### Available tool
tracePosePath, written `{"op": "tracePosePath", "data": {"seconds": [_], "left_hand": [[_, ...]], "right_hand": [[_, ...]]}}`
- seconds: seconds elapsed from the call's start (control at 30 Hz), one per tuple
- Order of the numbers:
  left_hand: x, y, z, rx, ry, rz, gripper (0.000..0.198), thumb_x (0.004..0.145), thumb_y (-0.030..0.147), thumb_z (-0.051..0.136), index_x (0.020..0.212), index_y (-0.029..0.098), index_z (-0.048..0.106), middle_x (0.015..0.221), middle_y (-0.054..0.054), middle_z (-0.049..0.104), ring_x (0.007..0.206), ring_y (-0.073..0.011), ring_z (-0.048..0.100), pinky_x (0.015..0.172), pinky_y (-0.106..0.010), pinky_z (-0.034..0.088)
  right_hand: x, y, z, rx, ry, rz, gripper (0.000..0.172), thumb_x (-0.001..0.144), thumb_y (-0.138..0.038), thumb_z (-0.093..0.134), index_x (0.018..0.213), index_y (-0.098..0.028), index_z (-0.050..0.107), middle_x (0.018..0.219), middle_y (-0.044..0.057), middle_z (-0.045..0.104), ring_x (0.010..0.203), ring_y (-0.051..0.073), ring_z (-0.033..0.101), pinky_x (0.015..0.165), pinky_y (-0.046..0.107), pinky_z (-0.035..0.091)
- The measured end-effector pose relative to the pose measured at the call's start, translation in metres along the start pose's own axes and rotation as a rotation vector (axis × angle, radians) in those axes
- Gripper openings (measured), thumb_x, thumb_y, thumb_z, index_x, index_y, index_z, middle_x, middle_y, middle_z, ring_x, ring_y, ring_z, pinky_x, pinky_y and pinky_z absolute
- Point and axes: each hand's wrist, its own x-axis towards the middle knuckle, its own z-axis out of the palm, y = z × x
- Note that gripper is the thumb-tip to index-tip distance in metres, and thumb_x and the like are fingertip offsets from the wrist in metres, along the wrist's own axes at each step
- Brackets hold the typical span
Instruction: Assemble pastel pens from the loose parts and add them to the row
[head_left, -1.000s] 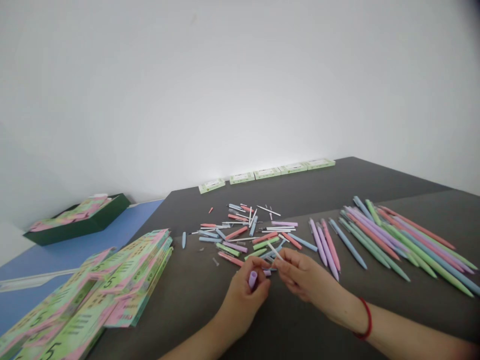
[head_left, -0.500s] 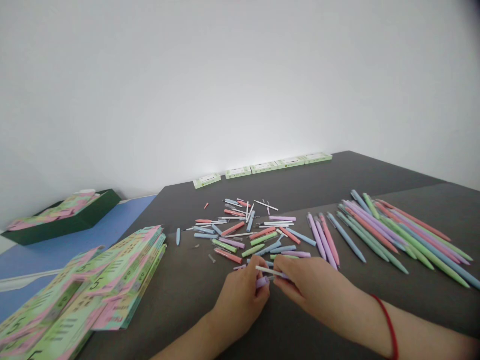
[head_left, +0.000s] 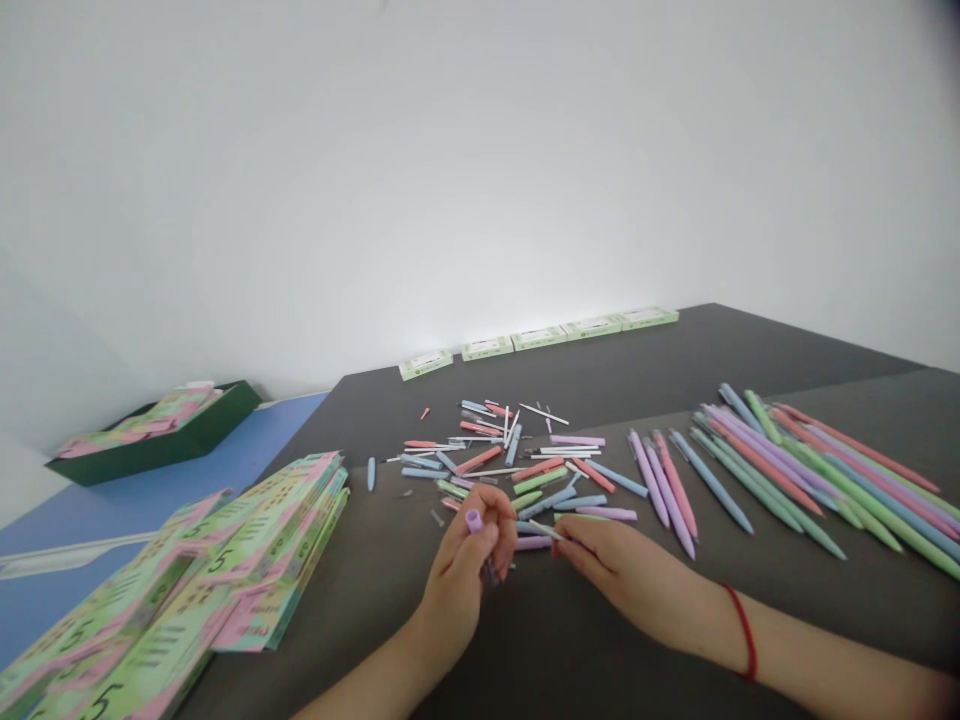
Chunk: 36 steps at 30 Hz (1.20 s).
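Observation:
My left hand [head_left: 474, 548] is closed around a purple pen barrel [head_left: 473, 520], whose open end shows above the thumb. Something clear pokes out below its fingers, too blurred to name. Between the fingertips of my right hand [head_left: 611, 555] is a thin white refill [head_left: 543, 529], pointing left towards the other hand. The two hands are apart. Just beyond them lie loose pen parts in pastel colours: a green pen piece [head_left: 527, 499], a purple barrel [head_left: 598, 513] and a coral barrel [head_left: 478, 459], with several white refills [head_left: 564, 452] among them.
Whole pens [head_left: 810, 470] lie in a spread at the right. Printed cartons [head_left: 247, 560] are stacked at the left front, beside a dark green tray [head_left: 225, 415] on a blue surface [head_left: 300, 410]. Flat light-green boxes [head_left: 540, 338] line the table's back edge by the wall.
My left hand has moved slightly left and turned up, bringing the purple barrel upright. My right hand has drawn away from it, still with the white refill. The view has shifted a little.

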Motion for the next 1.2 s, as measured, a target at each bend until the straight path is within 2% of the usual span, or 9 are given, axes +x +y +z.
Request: {"op": "tracePosePath", "data": {"seconds": [0.07, 0.17, 0.33, 0.53, 0.67, 0.77, 0.9, 1.0, 1.2], "left_hand": [[0.004, 0.011, -0.007, 0.241, 0.004, -0.066, 0.015, 0.092, 0.034, 0.037, 0.094, 0.022, 0.046, 0.063, 0.005, 0.039, 0.055, -0.0128, 0.035, 0.054, -0.023, 0.030], [0.009, 0.026, -0.020, 0.617, -0.128, -0.137, 0.013, 0.087, 0.032, 0.050, 0.096, 0.022, 0.050, 0.070, 0.004, 0.046, 0.064, -0.0143, 0.041, 0.062, -0.024, 0.032], [0.007, 0.018, -0.034, 0.277, -0.214, -0.186, 0.025, 0.093, 0.040, 0.039, 0.083, 0.020, 0.050, 0.063, 0.005, 0.042, 0.058, -0.0127, 0.039, 0.060, -0.023, 0.034], [-0.014, -0.004, -0.029, 0.136, -0.022, 0.046, 0.019, 0.093, 0.034, 0.044, 0.088, 0.020, 0.056, 0.087, -0.005, 0.058, 0.094, -0.0208, 0.051, 0.089, -0.034, 0.036], [-0.029, -0.006, -0.029, 0.135, 0.050, 0.027, 0.017, 0.091, 0.031, 0.048, 0.089, 0.020, 0.061, 0.089, -0.005, 0.062, 0.102, -0.0235, 0.051, 0.095, -0.037, 0.034], [-0.029, 0.000, -0.033, 0.227, 0.112, -0.023, 0.018, 0.089, 0.031, 0.051, 0.093, 0.021, 0.065, 0.085, -0.004, 0.064, 0.092, -0.0220, 0.056, 0.089, -0.033, 0.038], [-0.017, 0.010, -0.041, 0.534, 0.022, -0.087, 0.024, 0.090, 0.027, 0.050, 0.107, 0.024, 0.066, 0.092, -0.004, 0.067, 0.089, -0.0202, 0.059, 0.084, -0.030, 0.040], [-0.009, 0.013, -0.046, 0.887, -0.109, 0.006, 0.027, 0.090, 0.023, 0.049, 0.110, 0.026, 0.065, 0.107, -0.005, 0.066, 0.099, -0.0216, 0.056, 0.086, -0.033, 0.039], [-0.011, 0.010, -0.051, 1.579, -0.250, 0.119, 0.028, 0.088, 0.009, 0.047, 0.108, 0.022, 0.063, 0.089, -0.006, 0.067, 0.084, -0.0222, 0.056, 0.074, -0.035, 0.036]], "right_hand": [[0.001, 0.003, 0.005, -0.022, -0.009, -0.003, 0.022, 0.094, -0.025, 0.040, 0.077, -0.019, 0.052, 0.075, 0.002, 0.059, 0.068, 0.016, 0.054, 0.062, 0.026, 0.036], [0.003, 0.005, 0.007, -0.052, -0.013, -0.008, 0.022, 0.094, -0.024, 0.039, 0.080, -0.019, 0.055, 0.077, 0.003, 0.062, 0.070, 0.016, 0.056, 0.064, 0.026, 0.037], [0.004, 0.005, 0.005, -0.129, 0.005, -0.038, 0.024, 0.095, -0.024, 0.038, 0.079, -0.018, 0.056, 0.076, 0.003, 0.062, 0.069, 0.017, 0.057, 0.064, 0.026, 0.038], [0.002, 0.005, 0.003, -0.376, -0.026, -0.162, 0.015, 0.089, -0.016, 0.046, 0.091, -0.019, 0.060, 0.089, 0.005, 0.063, 0.082, 0.020, 0.059, 0.068, 0.028, 0.040], [0.003, 0.006, 0.005, -0.468, -0.002, -0.214, 0.010, 0.083, -0.013, 0.054, 0.091, -0.017, 0.059, 0.092, 0.006, 0.061, 0.088, 0.022, 0.058, 0.075, 0.032, 0.042], [0.004, 0.005, 0.005, -0.465, 0.021, -0.250, 0.009, 0.082, -0.020, 0.059, 0.091, -0.018, 0.059, 0.093, 0.006, 0.060, 0.089, 0.024, 0.056, 0.077, 0.035, 0.043], [0.013, -0.002, 0.005, -0.413, 0.067, -0.257, 0.007, 0.086, -0.019, 0.056, 0.092, -0.018, 0.059, 0.093, 0.006, 0.061, 0.090, 0.022, 0.056, 0.079, 0.034, 0.044], [0.032, -0.013, 0.010, -0.466, 0.045, -0.274, 0.009, 0.087, -0.018, 0.055, 0.094, -0.017, 0.060, 0.096, 0.007, 0.062, 0.094, 0.021, 0.057, 0.081, 0.032, 0.045], [0.070, -0.035, 0.024, -0.602, -0.013, -0.262, 0.011, 0.086, -0.018, 0.055, 0.090, -0.012, 0.064, 0.093, 0.012, 0.064, 0.090, 0.024, 0.059, 0.076, 0.032, 0.046]]}}
